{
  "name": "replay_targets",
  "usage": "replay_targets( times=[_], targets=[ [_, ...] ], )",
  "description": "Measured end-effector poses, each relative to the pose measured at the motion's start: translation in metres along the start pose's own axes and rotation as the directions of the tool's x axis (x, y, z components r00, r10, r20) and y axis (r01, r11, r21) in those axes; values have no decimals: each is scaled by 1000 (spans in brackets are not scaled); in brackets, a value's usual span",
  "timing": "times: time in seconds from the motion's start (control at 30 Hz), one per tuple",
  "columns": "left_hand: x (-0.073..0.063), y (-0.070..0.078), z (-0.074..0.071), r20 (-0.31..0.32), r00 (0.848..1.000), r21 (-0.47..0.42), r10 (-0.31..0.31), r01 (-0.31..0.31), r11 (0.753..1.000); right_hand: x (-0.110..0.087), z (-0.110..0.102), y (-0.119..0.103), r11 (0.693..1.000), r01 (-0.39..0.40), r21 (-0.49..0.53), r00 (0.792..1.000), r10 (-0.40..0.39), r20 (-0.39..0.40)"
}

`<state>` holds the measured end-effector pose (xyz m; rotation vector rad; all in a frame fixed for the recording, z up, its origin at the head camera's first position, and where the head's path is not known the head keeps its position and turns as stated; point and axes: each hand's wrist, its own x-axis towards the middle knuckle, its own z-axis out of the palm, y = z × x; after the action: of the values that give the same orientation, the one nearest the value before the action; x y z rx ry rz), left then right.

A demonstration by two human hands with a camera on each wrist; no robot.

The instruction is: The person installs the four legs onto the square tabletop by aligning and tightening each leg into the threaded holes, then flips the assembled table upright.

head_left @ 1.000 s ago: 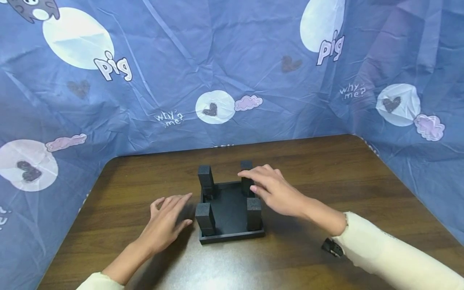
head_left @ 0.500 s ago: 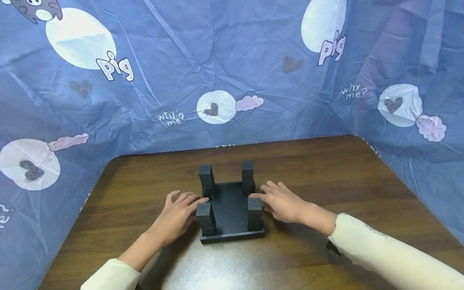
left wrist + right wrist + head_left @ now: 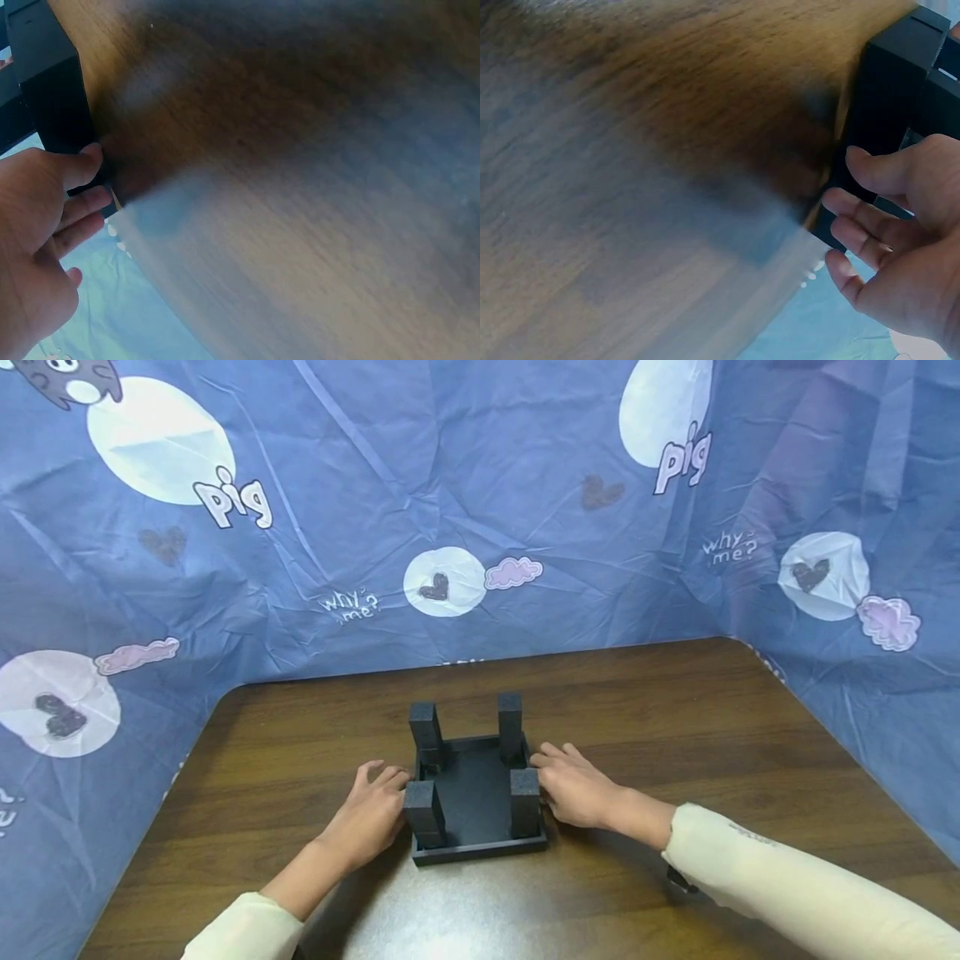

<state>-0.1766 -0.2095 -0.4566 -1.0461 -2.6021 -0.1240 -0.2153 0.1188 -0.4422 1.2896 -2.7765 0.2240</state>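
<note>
A shallow black tray [image 3: 480,852] with a low rim lies on the wooden table, a square black post rising at each corner. My left hand [image 3: 372,810] holds its left side between the two left posts, fingers bent. In the left wrist view, the thumb and fingertips of that hand [image 3: 37,217] meet the black side wall. On the opposite side, my right hand [image 3: 576,787] grips the rim between the right posts. Its thumb and bent fingers touch the side in the right wrist view. Some fingertips are hidden behind the front posts [image 3: 424,814].
The brown wooden table [image 3: 675,718] surrounds the tray. A blue printed cloth [image 3: 480,485] hangs behind the table and along its sides. Under the right sleeve [image 3: 750,860] shows a small black object [image 3: 681,881].
My right hand has come down from over the back right post to the tray's right side. My left hand has moved right onto the left side. The tray stays in place.
</note>
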Motion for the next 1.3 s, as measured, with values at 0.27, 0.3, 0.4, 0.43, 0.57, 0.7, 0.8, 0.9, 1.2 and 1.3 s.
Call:
replay_targets(
  times=[0.27, 0.3, 0.4, 0.43, 0.57, 0.7, 0.8, 0.9, 1.2, 1.3],
  targets=[
    [3, -1, 0, 7, 1000, 46, 5, -6, 999, 2, 7, 4, 999, 26, 22, 998, -24, -63],
    [3, -1, 0, 9, 1000, 52, 5, -5, 999, 2, 7, 5, 999, 30, 29, 997, -28, -66],
    [6, -2, 0, 13, 1000, 92, 11, -12, 996, 4, 8, 6, 997, 50, 52, 995, -46, -84],
    [7, -2, 0, 16, 1000, 110, 14, -16, 994, 5, 8, 6, 997, 54, 63, 995, -48, -87],
    [11, -4, -1, 17, 998, 194, 55, -58, 979, 7, 10, 7, 994, 78, 80, 992, -69, -104],
    [17, -8, -2, -4, 993, 217, 114, -111, 970, 10, 12, 10, 994, 105, 41, 988, -99, -121],
    [18, -11, -1, -24, 988, 226, 151, -142, 964, 10, 13, 12, 993, 109, 32, 987, -105, -124],
    [15, -12, -1, -54, 981, 227, 187, -170, 959, 8, 12, 13, 991, 126, 47, 986, -120, -119],
    [11, -12, -23, -222, 938, 124, 266, -243, 962, 1, -15, 19, 969, 216, 123, 970, -199, -137],
    [10, -11, -31, -253, 927, 116, 276, -255, 960, 0, -29, 19, 961, 272, 55, 955, -262, -136]
  ],
)
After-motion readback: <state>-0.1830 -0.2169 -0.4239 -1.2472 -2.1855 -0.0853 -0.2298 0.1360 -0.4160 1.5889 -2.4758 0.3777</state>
